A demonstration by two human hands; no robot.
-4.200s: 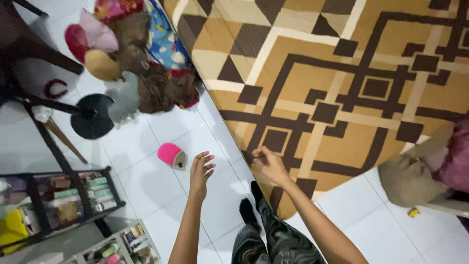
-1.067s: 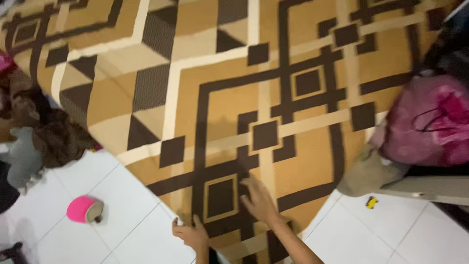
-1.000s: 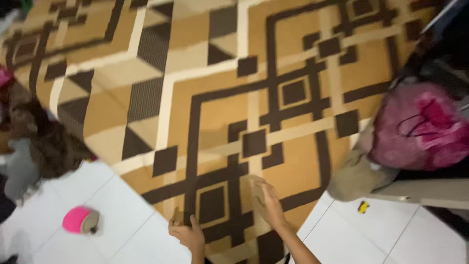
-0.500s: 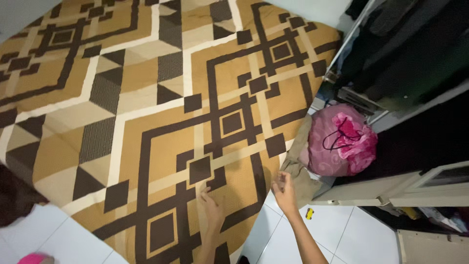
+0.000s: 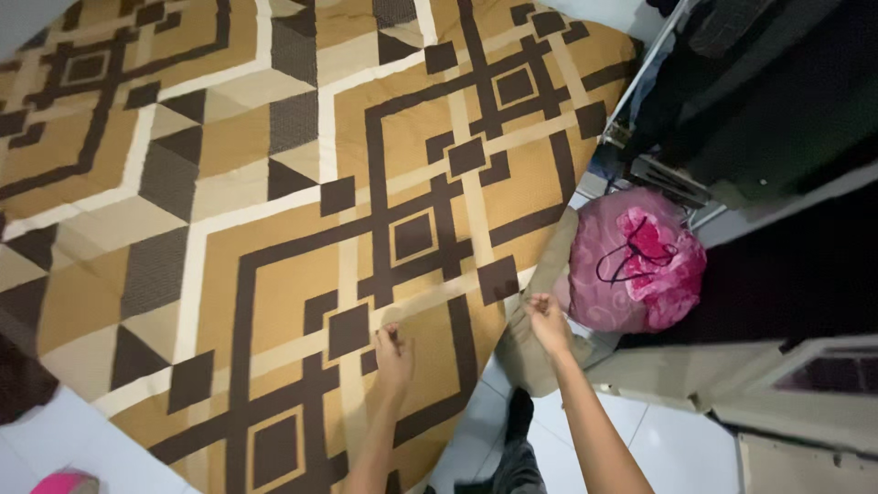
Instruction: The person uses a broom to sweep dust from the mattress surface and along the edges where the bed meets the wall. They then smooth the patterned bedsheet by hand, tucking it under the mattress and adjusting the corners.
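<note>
2 hands along the patterned blanket edge, pink bag near.

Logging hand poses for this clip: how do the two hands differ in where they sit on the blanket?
The left hand lies flat on the blanket, inside its patterned face; the right hand pinches the blanket's edge. The left sits lower in the head view, the right nearer the pink bag. Both touch the blanket.
</note>
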